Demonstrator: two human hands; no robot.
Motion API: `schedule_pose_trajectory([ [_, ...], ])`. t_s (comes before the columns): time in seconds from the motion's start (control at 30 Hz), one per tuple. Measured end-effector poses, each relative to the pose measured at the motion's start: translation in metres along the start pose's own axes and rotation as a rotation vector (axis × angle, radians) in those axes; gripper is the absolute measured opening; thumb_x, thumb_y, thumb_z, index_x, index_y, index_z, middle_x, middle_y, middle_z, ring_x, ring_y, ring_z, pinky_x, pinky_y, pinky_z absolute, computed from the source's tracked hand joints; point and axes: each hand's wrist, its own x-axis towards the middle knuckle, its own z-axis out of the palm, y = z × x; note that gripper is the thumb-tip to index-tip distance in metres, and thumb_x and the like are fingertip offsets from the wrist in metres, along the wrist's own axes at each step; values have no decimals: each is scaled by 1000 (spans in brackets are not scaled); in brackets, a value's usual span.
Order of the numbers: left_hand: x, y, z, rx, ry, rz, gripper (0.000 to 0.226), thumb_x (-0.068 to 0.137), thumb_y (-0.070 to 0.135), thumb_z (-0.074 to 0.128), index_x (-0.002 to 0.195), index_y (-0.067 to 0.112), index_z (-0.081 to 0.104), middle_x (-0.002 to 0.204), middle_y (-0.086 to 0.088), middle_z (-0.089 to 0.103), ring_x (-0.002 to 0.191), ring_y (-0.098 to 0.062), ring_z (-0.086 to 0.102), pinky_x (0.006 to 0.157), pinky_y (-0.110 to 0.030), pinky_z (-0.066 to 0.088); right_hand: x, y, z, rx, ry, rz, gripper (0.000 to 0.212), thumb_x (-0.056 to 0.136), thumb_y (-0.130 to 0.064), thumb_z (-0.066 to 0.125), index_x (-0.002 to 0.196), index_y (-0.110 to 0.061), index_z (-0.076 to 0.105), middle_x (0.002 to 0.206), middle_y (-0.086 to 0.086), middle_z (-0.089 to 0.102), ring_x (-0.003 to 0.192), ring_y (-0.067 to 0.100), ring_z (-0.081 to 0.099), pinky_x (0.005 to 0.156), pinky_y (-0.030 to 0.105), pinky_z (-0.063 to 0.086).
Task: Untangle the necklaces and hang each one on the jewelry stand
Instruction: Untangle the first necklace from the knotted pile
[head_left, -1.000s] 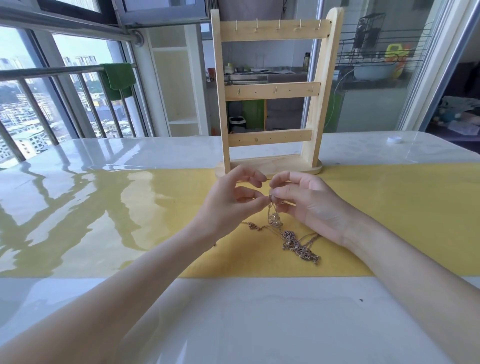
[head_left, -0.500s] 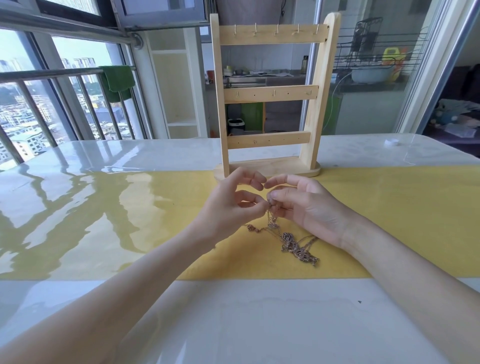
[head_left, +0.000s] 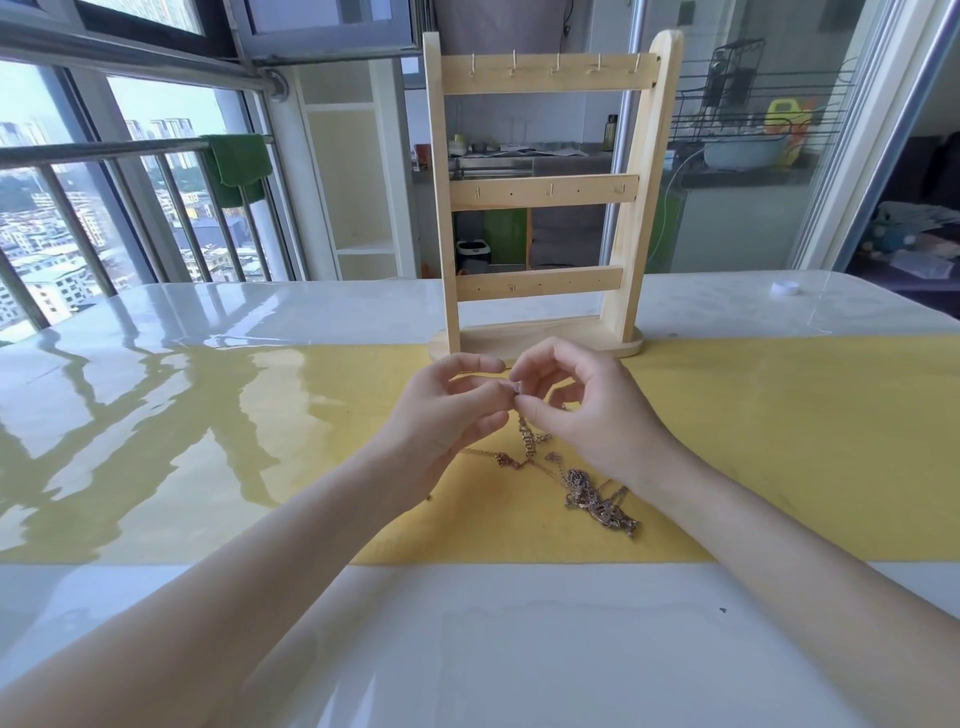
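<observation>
Jewelry stand (head_left: 540, 192): pale unfinished wood, two upright posts on a flat rounded base, joined by three flat crossbars; small metal hooks are seen along the top and middle bars, all bare.
Necklaces (head_left: 582, 486): a knotted heap of fine rose-gold chains with small ornate links and pendants, lying on the runner just in front of the stand; one strand is lifted out of the heap toward the fingertips.
Left hand (head_left: 447, 415): held in front of the stand's base, fingers curled, thumb and forefinger pinched on the raised strand.
Right hand (head_left: 587, 415): beside the left, fingertips meeting it; thumb and forefinger are closed on the same strand, the other fingers arched loosely above.
Runner (head_left: 779, 441): matte yellow cloth band, laid under the stand's front edge.
Table (head_left: 467, 649): glossy white slab, reflections seen left of the stand.
Cap (head_left: 783, 287): small white round piece, right of the stand.
</observation>
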Motion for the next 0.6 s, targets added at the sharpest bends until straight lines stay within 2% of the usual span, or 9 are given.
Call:
schedule_pose_trajectory([
  [0.17,-1,0,-2,31,-9,13,17,83,4,67,97,9,58,71,2,68,66,-7,64,69,-20,55,0,4,0,10,37,42,24,81,-6,71,87,-26,58,81,-9,62,75,3,58,71,22,48],
  [0.33,1,0,-3,87,-16,24,15,81,8,69,88,13,58,66,6,62,62,-2,59,66,-18,47,1,5,-2,118,-6,109,24,81,-6,71,90,-24,58,81,-6,68,76,8,59,73,26,48],
  [0.5,3,1,-3,90,-39,37,15,78,9,70,86,13,58,66,5,57,63,-4,55,61,-15,46,1,3,-6,233,-26,171,22,81,-8,71,95,-20,60,82,-4,68,79,6,59,70,16,46],
  [0.6,0,2,-3,78,-95,53,22,70,19,70,88,16,57,70,7,58,66,-2,56,60,-15,47,1,2,-8,382,-24,221,20,81,-6,69,96,-15,61,79,-2,67,77,9,57,65,16,45],
])
